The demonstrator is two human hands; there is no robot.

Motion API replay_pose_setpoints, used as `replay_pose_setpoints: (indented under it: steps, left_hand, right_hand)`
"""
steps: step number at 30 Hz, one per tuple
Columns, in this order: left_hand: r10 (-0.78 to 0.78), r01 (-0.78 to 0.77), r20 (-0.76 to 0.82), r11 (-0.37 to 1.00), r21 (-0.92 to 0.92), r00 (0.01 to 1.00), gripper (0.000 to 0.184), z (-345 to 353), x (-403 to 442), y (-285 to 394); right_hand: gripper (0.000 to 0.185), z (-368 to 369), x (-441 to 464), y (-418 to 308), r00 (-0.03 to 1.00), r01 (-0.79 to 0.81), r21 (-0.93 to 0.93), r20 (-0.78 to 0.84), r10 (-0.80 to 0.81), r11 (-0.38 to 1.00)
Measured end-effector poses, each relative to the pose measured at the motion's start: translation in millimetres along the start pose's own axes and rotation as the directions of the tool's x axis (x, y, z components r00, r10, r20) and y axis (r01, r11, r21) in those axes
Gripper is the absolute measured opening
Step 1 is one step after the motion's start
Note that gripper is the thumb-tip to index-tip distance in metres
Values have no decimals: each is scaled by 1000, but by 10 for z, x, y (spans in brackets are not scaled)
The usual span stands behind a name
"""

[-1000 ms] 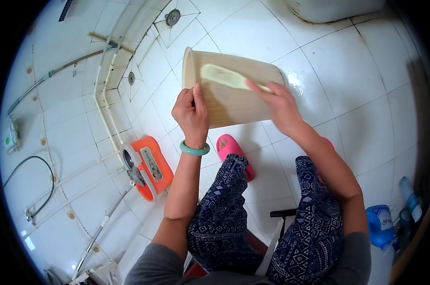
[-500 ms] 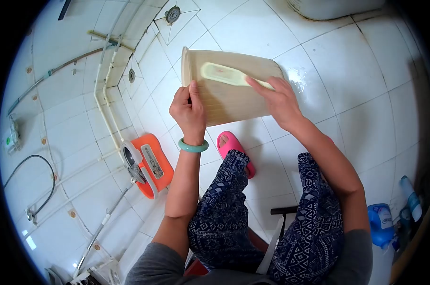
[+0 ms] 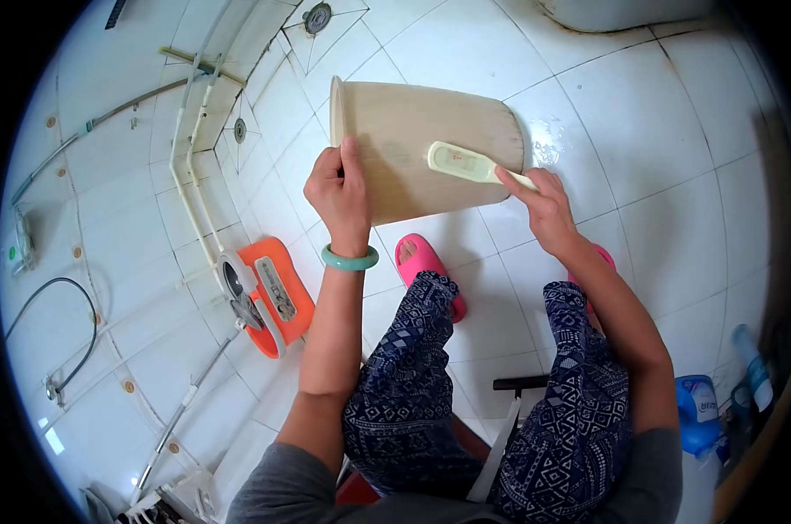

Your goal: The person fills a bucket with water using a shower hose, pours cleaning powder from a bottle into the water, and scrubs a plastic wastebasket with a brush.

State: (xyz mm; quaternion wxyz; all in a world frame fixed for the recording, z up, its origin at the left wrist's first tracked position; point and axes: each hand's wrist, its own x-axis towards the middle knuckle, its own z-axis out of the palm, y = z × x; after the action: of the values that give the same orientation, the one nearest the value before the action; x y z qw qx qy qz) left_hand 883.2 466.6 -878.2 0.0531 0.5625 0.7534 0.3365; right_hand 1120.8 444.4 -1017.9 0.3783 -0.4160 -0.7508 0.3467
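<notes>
A beige bucket lies on its side over the tiled floor, its rim facing left. My left hand, with a green bangle at the wrist, is closed round the lower part of that rim. In my right hand is the handle of a pale green brush. The back of the brush faces up and its head lies over the bucket's side, toward the base end. Its bristles are hidden beneath it.
An orange and white mop bucket stands at the left by the wall pipes. Blue bottles are at the lower right. Pink slippers are on my feet. A floor drain shows at the top.
The brush in my right hand has moved right and down along the bucket's side, toward its base. My left hand and the rim have shifted slightly left and up in view.
</notes>
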Motion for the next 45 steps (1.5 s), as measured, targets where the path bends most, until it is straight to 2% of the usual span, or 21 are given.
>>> replay_pose_setpoints:
  steps: [3, 5, 8, 10, 13, 15, 16, 20, 23, 25, 26, 29, 31, 32, 33, 35, 39, 41, 42, 44, 45]
  left_hand:
    - [-38, 39, 38, 999, -28, 999, 42, 16, 16, 18]
    - [-86, 87, 39, 996, -31, 996, 43, -4, 36, 6]
    - [-107, 109, 28, 992, -71, 994, 44, -1, 27, -19]
    - [-103, 105, 22, 990, -92, 994, 44, -2, 37, 6]
    - [-115, 117, 26, 988, -98, 993, 45, -18, 33, 31]
    - [-123, 126, 46, 988, -89, 991, 45, 17, 33, 40]
    - [-133, 137, 40, 984, -116, 990, 46, 16, 36, 21]
    - [-157, 159, 22, 976, -149, 987, 47, -7, 50, -17]
    - [-154, 157, 32, 975, -160, 988, 47, -22, 65, -56]
    - [-155, 157, 23, 975, -157, 988, 47, 5, 51, 5]
    - [-152, 153, 18, 976, -152, 988, 47, 28, 39, 44]
    - [-142, 143, 15, 984, -105, 990, 43, 35, 14, 81]
    - [-141, 141, 8, 984, -111, 990, 44, 32, 21, 36]
    - [-144, 143, 2, 985, -95, 990, 46, 16, 23, 20]
    - [-148, 147, -5, 986, -79, 989, 47, 14, 11, 16]
    - [-150, 149, -1, 983, -103, 989, 46, 26, -7, 92]
    - [-62, 63, 23, 997, -47, 998, 46, 101, -68, 212]
    - [-36, 38, 32, 998, -47, 999, 46, 117, -73, 199]
    - [-57, 58, 29, 997, -47, 998, 46, 100, -67, 155]
    - [-99, 100, 18, 993, -54, 995, 46, 62, -58, 52]
    - [-99, 100, 15, 994, -54, 995, 46, 52, -48, 57]
  right_hand:
    - [71, 30, 93, -113, 999, 49, 11, -11, -49, 999]
    - [70, 87, 190, -248, 999, 50, -51, 7, -50, 997]
    - [69, 95, 170, -234, 991, 62, -36, 120, -57, 997]
    - [62, 98, 20, 2, 993, 120, -36, -9, -121, 992]
    - [64, 5, 26, -37, 999, 48, -19, -12, -48, 999]
    - [64, 81, 209, -224, 987, 144, -32, -73, -146, 989]
    - [63, 90, 279, -322, 992, 122, -55, 10, -122, 991]
    - [62, 120, 192, -187, 988, 153, -43, 4, -153, 987]
    - [61, 54, -62, 119, 992, 119, -90, -17, -121, 989]
    - [58, -16, -99, 64, 1000, 4, -20, -25, -5, 1000]
    - [59, 84, -9, 3, 991, 103, 5, -90, -102, 995]
    - [62, 291, 100, -440, 998, 62, 2, -15, -62, 998]
    - [72, 277, 72, -585, 975, -118, 50, 197, 106, 992]
    - [68, 384, -36, -435, 999, -1, 63, -45, 4, 998]
    - [68, 317, -117, -288, 999, -1, 55, -41, 3, 998]
    - [65, 141, -239, -71, 925, -377, -27, 40, 378, 926]
    - [64, 145, -112, -246, 913, -406, -54, -59, 403, 912]
    - [64, 196, -30, -558, 958, -282, 29, 65, 280, 959]
    - [64, 227, -51, -511, 956, -288, 27, 63, 286, 957]
    - [59, 338, -54, -335, 965, -261, -45, -53, 258, 964]
    - [59, 279, -35, -260, 965, -258, -44, -53, 256, 965]
